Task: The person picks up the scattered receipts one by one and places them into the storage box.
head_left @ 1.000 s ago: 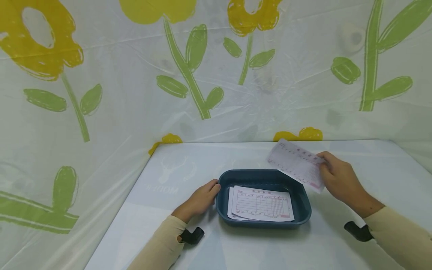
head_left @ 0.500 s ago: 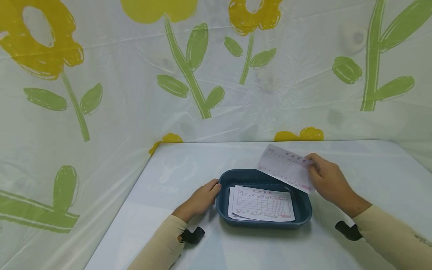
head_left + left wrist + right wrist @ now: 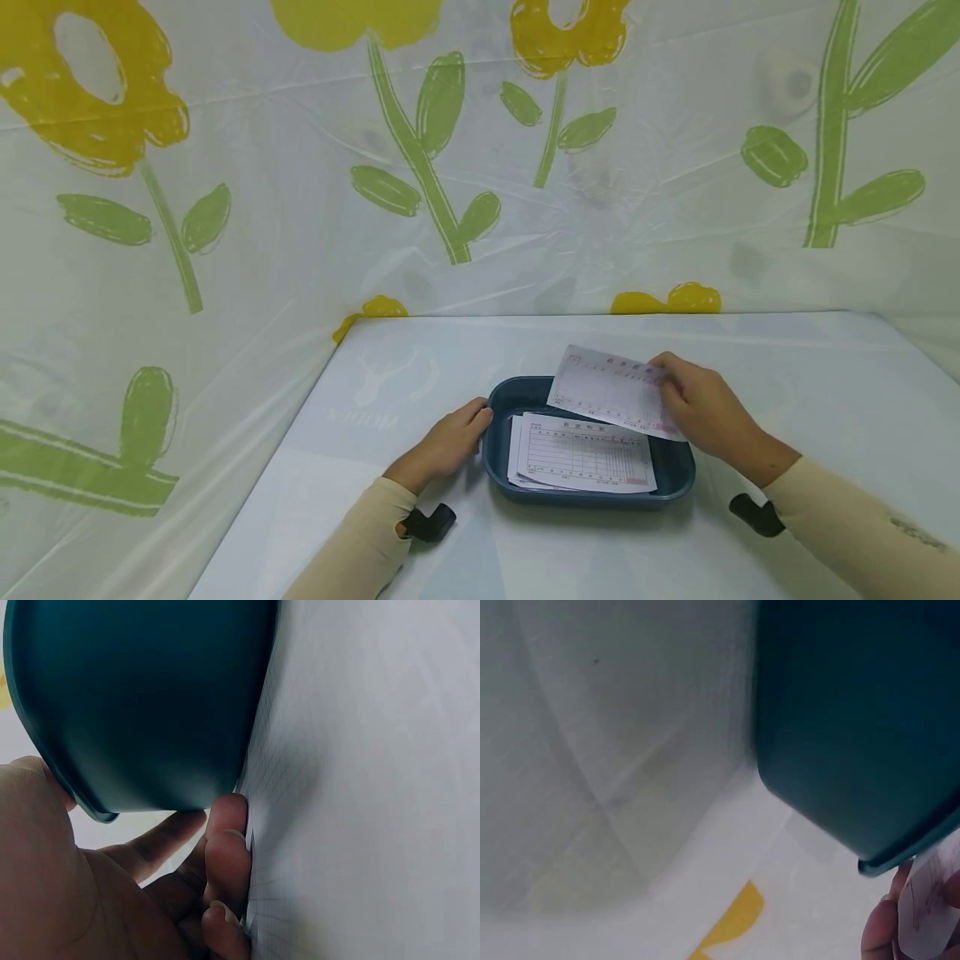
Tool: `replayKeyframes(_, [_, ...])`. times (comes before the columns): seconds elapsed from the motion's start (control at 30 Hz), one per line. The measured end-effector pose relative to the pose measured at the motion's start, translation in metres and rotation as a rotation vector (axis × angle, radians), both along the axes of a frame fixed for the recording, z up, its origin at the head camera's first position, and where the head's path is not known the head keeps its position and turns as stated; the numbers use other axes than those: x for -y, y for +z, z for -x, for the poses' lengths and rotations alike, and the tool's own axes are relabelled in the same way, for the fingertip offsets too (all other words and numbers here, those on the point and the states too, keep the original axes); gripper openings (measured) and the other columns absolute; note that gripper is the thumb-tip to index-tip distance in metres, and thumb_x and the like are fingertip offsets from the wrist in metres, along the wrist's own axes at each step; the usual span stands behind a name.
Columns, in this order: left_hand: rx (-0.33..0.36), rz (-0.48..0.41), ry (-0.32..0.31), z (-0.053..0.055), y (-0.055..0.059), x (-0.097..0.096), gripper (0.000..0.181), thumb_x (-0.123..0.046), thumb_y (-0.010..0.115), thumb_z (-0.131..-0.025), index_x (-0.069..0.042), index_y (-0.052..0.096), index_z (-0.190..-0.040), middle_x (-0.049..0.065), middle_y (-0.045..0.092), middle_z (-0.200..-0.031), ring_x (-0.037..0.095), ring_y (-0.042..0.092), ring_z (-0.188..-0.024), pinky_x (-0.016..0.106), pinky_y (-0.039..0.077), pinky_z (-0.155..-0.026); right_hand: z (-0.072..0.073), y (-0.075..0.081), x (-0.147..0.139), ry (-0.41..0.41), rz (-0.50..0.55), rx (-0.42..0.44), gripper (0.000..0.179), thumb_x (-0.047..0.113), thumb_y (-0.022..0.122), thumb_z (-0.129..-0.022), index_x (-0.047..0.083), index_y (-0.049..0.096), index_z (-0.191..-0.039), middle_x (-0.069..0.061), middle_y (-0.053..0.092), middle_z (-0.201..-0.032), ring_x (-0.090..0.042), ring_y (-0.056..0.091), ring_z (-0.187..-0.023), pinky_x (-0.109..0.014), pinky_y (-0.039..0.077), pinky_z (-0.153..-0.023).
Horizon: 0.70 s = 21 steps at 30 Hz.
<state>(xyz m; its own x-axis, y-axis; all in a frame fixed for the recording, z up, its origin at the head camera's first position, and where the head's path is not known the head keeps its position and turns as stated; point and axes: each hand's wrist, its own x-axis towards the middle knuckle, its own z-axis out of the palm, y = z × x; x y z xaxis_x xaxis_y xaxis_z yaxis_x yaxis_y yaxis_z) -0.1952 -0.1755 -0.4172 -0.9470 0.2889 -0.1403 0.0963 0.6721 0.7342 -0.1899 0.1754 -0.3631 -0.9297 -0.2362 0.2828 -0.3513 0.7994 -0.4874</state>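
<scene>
A dark teal plastic tray [image 3: 585,500] sits on the white table in the head view. My left hand [image 3: 444,442] grips its left end; the left wrist view has the thumb over the tray's rim [image 3: 56,776] and curled fingers [image 3: 227,866] low beside its wall. Between thumb and fingers, my right hand [image 3: 708,410] pinches a printed paper form [image 3: 606,390] by its right end. That sheet slants over the back right of the tray. Several similar forms [image 3: 588,458] lie loosely stacked inside the tray. In the right wrist view, only the held form's corner [image 3: 922,919] shows.
The white tabletop [image 3: 420,367] has faint printed marks and ends at a straight back edge. Behind and to the left hangs a pale curtain [image 3: 285,167] with yellow flowers and green leaves. Black wrist devices sit on both forearms, the right one [image 3: 756,515] beside the sleeve.
My right hand has moved left and slightly down, carrying the form from beyond the tray's right corner to over its back right part. The left hand and the tray have stayed put.
</scene>
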Motion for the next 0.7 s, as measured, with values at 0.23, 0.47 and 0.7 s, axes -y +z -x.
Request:
replayKeyframes(0.23, [-0.006,0.006,-0.005,0.001,-0.001,-0.001,0.042,-0.047,0.032,-0.106,-0.022,0.054,-0.132,0.002,0.062,-0.098,0.017,0.058,-0.082,0.036,0.045,-0.073,0.002,-0.002,0.012,0.051,-0.019,0.006,0.024,0.002,0.048,-0.098,0.001,0.060,-0.119,-0.016,0.068,-0.108,-0.017,0.057,-0.076,-0.026,0.043,-0.059])
replayKeyframes(0.47, [-0.011,0.012,0.001,0.002,0.000,-0.002,0.041,-0.047,0.032,-0.106,-0.022,0.054,-0.130,0.002,0.061,-0.094,0.017,0.057,-0.080,0.036,0.044,-0.073,0.003,-0.003,0.024,0.082,-0.046,0.015,0.023,0.003,0.048,-0.098,0.003,0.061,-0.117,-0.011,0.069,-0.104,-0.016,0.055,-0.078,-0.031,0.043,-0.066])
replayKeyframes(0.7, [-0.018,0.012,-0.003,0.000,0.000,-0.002,0.041,-0.046,0.032,-0.107,-0.021,0.054,-0.130,0.003,0.061,-0.093,0.017,0.057,-0.079,0.036,0.044,-0.071,0.006,-0.015,0.034,0.133,-0.068,0.016,0.022,0.002,0.048,-0.098,0.005,0.061,-0.115,-0.004,0.065,-0.094,-0.011,0.050,-0.069,-0.026,0.040,-0.063])
